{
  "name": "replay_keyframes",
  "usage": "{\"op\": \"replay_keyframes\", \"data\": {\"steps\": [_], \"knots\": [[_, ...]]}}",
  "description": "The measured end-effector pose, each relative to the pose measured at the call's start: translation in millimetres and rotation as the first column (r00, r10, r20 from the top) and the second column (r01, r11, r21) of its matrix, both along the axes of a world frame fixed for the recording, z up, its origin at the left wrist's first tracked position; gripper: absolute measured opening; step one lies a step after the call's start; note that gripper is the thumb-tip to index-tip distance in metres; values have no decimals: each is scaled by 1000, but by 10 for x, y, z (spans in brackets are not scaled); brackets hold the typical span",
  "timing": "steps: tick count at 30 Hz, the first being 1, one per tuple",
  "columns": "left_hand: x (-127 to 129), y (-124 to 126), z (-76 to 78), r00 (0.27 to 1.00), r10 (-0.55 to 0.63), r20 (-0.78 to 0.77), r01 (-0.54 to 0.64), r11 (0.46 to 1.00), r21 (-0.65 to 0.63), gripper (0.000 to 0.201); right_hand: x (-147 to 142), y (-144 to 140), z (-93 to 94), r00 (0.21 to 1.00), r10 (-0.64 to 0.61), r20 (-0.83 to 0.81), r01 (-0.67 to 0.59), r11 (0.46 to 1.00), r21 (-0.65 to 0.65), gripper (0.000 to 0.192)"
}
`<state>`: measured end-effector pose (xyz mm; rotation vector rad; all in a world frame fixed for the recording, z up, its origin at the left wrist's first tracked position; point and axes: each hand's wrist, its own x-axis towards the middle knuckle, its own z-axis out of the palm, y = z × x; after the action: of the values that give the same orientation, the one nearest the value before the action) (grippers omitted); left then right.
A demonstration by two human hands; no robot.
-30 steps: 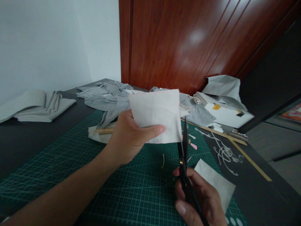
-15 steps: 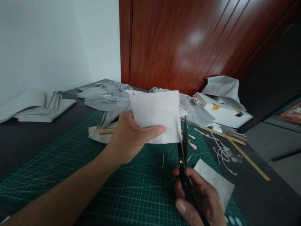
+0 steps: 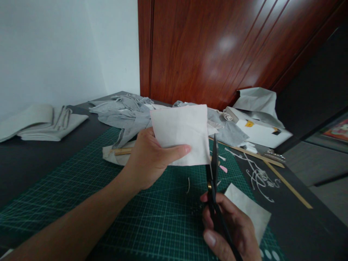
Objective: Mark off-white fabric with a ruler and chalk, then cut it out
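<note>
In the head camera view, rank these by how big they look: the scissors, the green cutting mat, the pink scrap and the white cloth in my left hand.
By visible area, largest to smallest:
1. Green cutting mat, though partly covered
2. White cloth
3. Scissors, long but narrow
4. Pink scrap

I see the bare left forearm (image 3: 81, 214) slant in from the near left to the raised left hand (image 3: 148, 159), its thumb straight, pointing right. Nearer, on the right, the right hand (image 3: 236, 224) curls, fingers bent.
</note>
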<state>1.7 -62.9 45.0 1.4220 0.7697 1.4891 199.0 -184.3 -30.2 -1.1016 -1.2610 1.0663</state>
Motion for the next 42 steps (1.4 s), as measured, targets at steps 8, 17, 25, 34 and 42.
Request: {"op": "replay_keyframes", "data": {"steps": [8,17,25,34,42], "knots": [[0,-9,-13,999,-15,31,15,1000,-9,44,-9,2,-4,1000,-19,-8,19,1000,1,52],[-1,-6,5,999,-24,35,24,1000,-11,41,6,16,9,1000,15,23,-16,1000,15,51],[-13,-1,-18,1000,0,2,0,1000,-8,44,-34,-9,26,1000,-7,-20,7,1000,-29,51],[-7,-8,-3,1000,-2,-8,2,1000,-2,40,-40,-19,29,1000,-26,-14,25,999,-36,51],[-10,-4,-19,1000,21,-17,-21,1000,12,43,-27,-8,46,1000,-22,-8,22,999,-39,52]]}}
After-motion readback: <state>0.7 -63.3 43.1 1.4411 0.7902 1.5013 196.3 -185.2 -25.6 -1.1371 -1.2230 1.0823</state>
